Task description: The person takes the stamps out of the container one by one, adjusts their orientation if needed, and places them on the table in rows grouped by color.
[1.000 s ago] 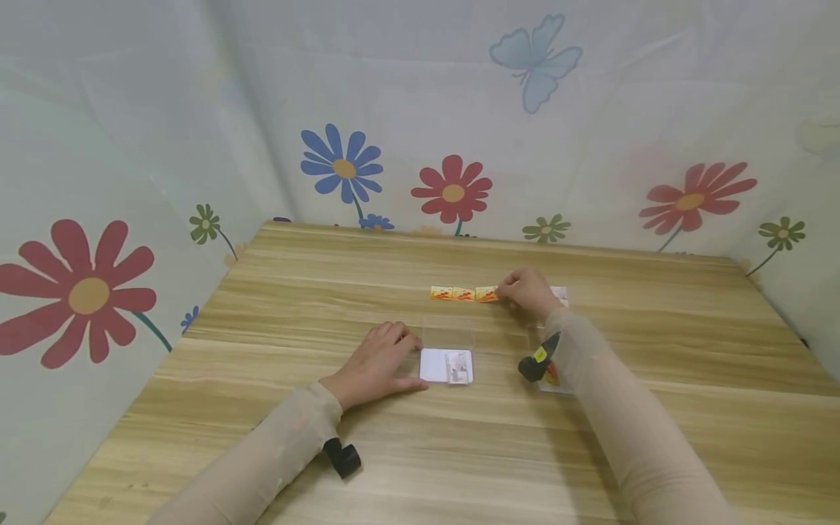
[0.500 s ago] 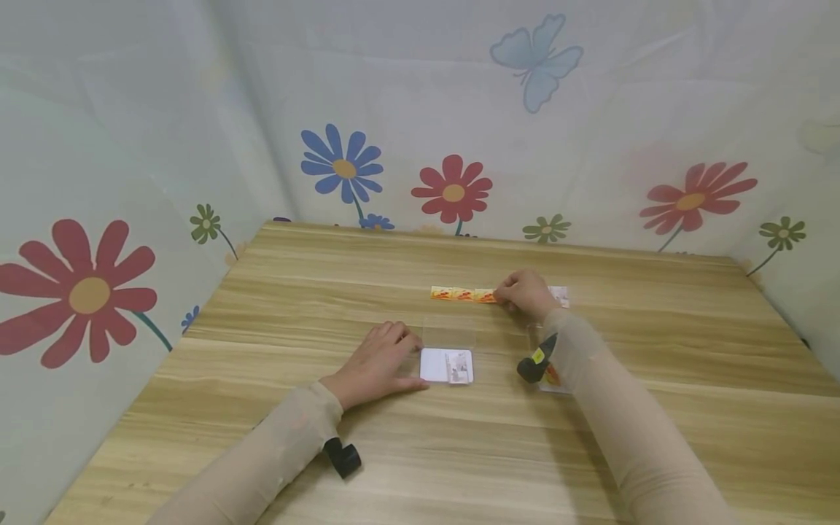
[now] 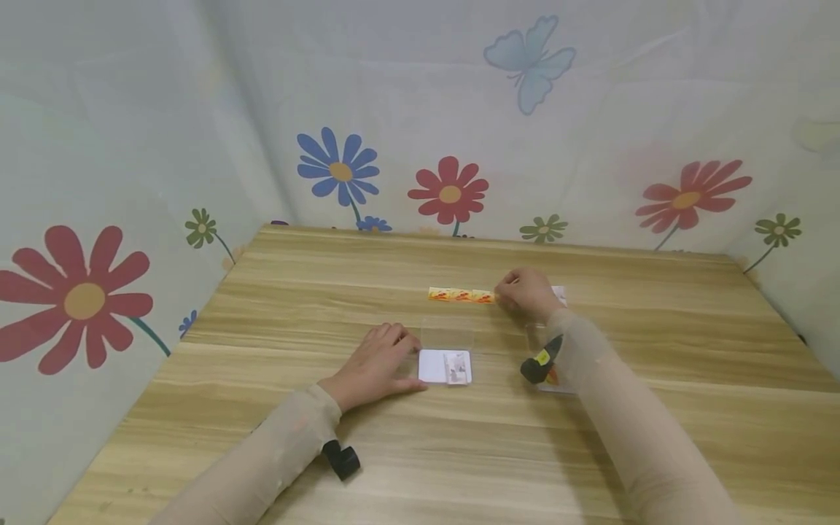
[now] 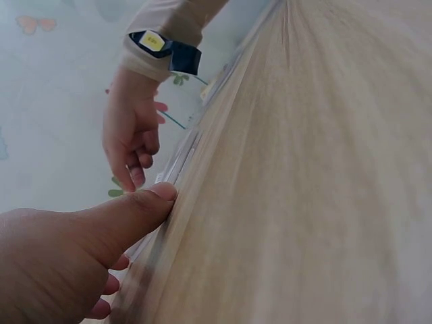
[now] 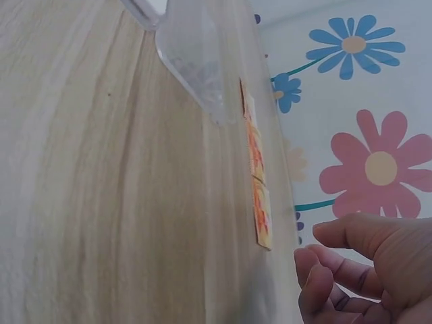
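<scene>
My left hand holds the left side of a small clear plastic case, thumb at the near corner, forefinger at the far one. The case's transparent lid lies folded back. A pale printed card rests in its right half. Farther back, three small orange-and-yellow cards lie side by side in a row. At the row's right end is my right hand; in the right wrist view its thumb and fingers are bent but apart, with nothing visible between them.
A second plastic case, with something orange inside, is mostly hidden under my right forearm. Another pale card shows partly behind my right hand. The wooden table meets a flower-printed curtain at its back edge.
The rightmost orange card has slid slightly left against its neighbour, and my right fingertips have come off it. My left hand and its case stay put. The head view shifted a little.
</scene>
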Motion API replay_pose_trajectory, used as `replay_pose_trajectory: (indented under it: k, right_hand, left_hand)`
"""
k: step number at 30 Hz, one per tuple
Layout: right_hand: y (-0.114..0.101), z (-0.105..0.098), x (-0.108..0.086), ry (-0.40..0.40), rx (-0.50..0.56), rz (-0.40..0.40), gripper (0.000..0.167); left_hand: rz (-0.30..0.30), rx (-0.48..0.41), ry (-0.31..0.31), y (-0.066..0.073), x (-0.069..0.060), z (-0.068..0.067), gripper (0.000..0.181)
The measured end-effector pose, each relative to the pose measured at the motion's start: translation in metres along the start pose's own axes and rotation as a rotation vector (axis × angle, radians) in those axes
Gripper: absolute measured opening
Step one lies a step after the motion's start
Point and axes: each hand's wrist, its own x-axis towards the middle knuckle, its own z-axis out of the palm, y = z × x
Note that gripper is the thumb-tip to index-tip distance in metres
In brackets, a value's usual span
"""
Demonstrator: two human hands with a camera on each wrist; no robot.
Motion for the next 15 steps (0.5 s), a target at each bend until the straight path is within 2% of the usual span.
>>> replay_pose_trajectory:
  k: [7,15]
  right_hand:
    - [-0.006,-0.007,-0.007,-0.016,0.021,0.009,0.024]
    - [-0.011,-0.013,-0.011,-0.027,0.01,-0.024,0.027]
  left_hand:
    - [0.0,-0.002,0.007,0.002,-0.001,-0.002,0.059]
    - [0.001,0.01,0.012,0.002,-0.001,-0.002,0.059]
